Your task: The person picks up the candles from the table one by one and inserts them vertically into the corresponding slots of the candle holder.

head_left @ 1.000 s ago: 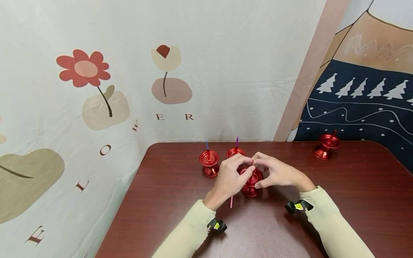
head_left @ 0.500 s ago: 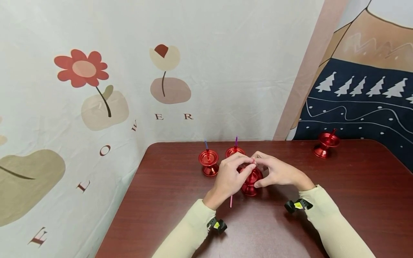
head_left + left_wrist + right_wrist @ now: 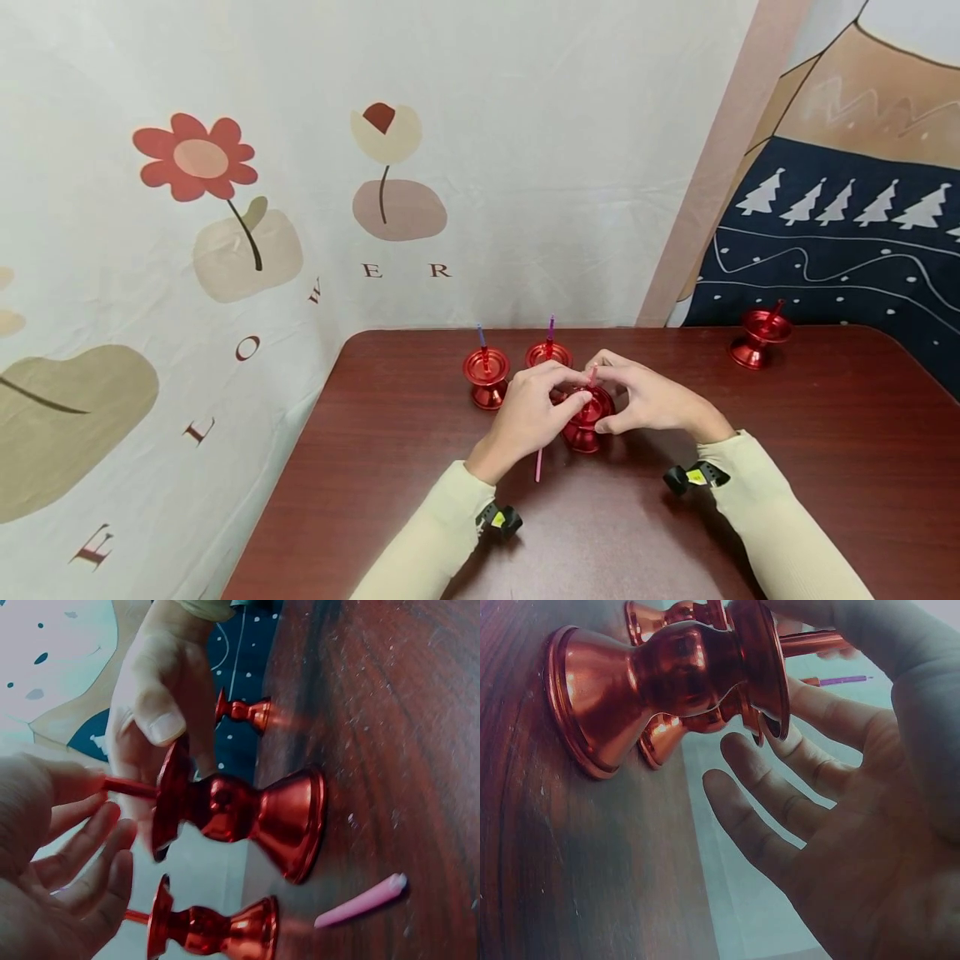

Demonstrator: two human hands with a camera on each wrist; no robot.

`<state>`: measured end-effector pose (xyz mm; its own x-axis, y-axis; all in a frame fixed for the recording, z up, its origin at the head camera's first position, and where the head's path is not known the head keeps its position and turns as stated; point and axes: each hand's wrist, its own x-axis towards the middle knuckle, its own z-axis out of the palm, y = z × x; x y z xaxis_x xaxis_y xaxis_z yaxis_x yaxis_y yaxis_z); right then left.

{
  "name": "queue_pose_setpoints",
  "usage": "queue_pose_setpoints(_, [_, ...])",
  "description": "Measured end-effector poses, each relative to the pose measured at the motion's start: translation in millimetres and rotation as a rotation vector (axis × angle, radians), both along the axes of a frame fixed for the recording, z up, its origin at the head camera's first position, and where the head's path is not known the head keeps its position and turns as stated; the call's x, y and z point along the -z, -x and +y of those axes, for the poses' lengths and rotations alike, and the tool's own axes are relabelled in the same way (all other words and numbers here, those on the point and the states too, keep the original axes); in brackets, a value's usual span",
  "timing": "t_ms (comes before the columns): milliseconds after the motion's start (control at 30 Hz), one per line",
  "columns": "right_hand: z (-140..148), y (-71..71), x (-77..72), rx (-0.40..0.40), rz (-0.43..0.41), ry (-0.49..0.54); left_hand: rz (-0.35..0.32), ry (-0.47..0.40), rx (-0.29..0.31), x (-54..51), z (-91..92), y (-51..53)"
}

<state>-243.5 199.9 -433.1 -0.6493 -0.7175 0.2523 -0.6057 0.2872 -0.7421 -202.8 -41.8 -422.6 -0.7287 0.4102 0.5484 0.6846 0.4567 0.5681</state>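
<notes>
A shiny red metal candle holder [image 3: 582, 438] stands upright on the table between both hands. In the left wrist view its thin stem [image 3: 129, 787] rises from the dish, and the left hand [image 3: 525, 414] pinches the stem's end with its fingertips. The right hand [image 3: 654, 402] holds the dish rim, thumb on the near side; its outer fingers spread apart in the right wrist view. Fingers partly hide the stem's pinkish top. Below the left hand a pink candle [image 3: 364, 901] lies on the wood.
Close behind stand two more red holders, one [image 3: 487, 379] with a blue candle [image 3: 481, 335], one [image 3: 547, 353] with a purple candle [image 3: 552, 327]. Another red holder [image 3: 760, 337] is at the back right. A printed cloth [image 3: 525, 167] hangs behind the brown table [image 3: 360, 467].
Both hands stay at the same holder. The left hand has shifted slightly left and down, and more of the pinkish stem top shows between the fingertips.
</notes>
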Motion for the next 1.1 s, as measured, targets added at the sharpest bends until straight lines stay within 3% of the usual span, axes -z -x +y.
queue_pose_setpoints(300, [10,4.1,1.0,0.063,-0.038,0.051,-0.24,0.173,-0.008,-9.6,-18.8,-2.4])
queue_pose_setpoints(600, [21,11.2,3.5,0.221,-0.069,0.021,-0.483,0.501,-0.07,-14.4,-28.6,-3.5])
queue_pose_setpoints(967, [31,14.5,8.3,0.394,0.013,0.012,-0.608,0.736,-0.075,-1.7,-36.5,-3.5])
queue_pose_setpoints(1033, [32,15.3,9.0,0.418,0.037,0.003,-0.607,0.77,-0.074,5.1,-35.3,-1.2])
queue_pose_setpoints(1100, [33,16.3,9.2,0.439,0.053,0.006,-0.575,0.812,-0.077,19.5,-34.4,5.3])
